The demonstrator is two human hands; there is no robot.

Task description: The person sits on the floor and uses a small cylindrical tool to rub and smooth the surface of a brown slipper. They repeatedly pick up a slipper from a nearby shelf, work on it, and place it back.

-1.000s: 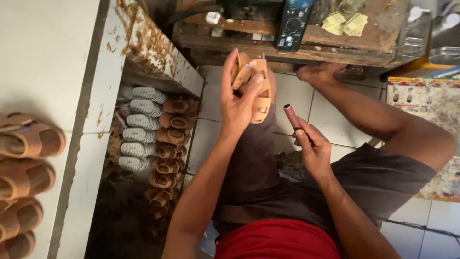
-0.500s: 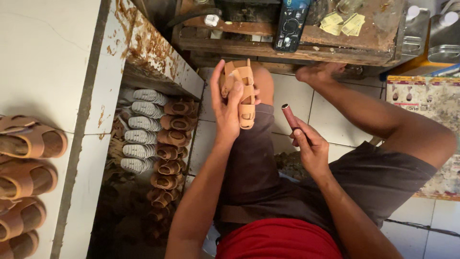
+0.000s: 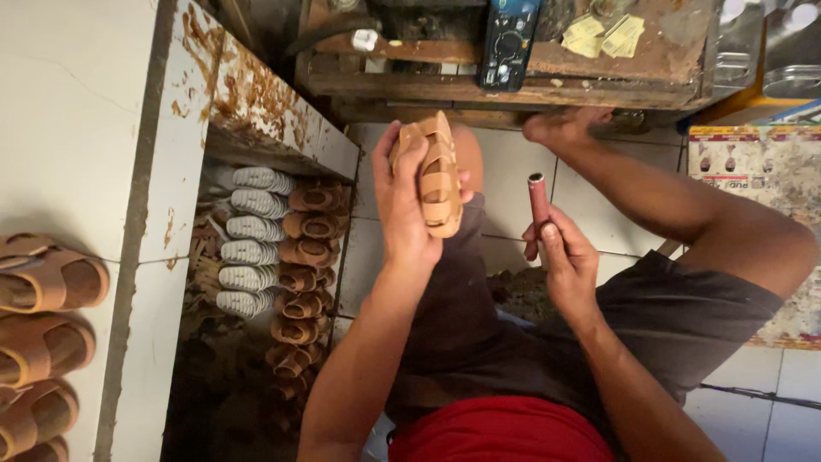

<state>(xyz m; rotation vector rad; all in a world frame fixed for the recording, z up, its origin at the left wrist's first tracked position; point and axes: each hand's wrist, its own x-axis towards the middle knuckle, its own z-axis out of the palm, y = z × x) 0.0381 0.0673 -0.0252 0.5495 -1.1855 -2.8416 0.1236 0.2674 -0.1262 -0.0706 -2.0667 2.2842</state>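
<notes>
The fingers [image 3: 395, 171] of the left hand [image 3: 406, 214] are curled tight around a tan strapped sandal [image 3: 438, 175], the thumb pressed against its woven straps, so the sandal stands nearly upright, held up in the air in front of the person's bent knee and just below the edge of the wooden workbench [image 3: 513, 73]. The fingers [image 3: 552, 239] of the right hand [image 3: 564, 261] are wrapped closed on a short reddish-brown cylinder tool [image 3: 538, 201], which points upward with its pale round end at the top; it stands just beside the sandal, a gap between the two. Both forearms rise from the lower part of the view, above dark shorts [image 3: 479, 325] and a red shirt [image 3: 500, 432]. The person's right leg stretches out toward the workbench, the bare foot [image 3: 560, 127] resting at its base on the pale tiled floor [image 3: 505, 180]. On the workbench lie a dark handheld device [image 3: 506, 38] and some yellowish scraps of paper [image 3: 607, 32]. To the left, under a stained white counter [image 3: 85, 128], a low shelf holds rows of sandals: a column of grey-white soles [image 3: 248, 239] and beside them a column of brown strapped sandals [image 3: 308, 248]. On top of the counter, at the far left edge, more brown sandals [image 3: 47, 278] lie in a row. At the right edge a printed sheet [image 3: 757, 167] covers the floor.
</notes>
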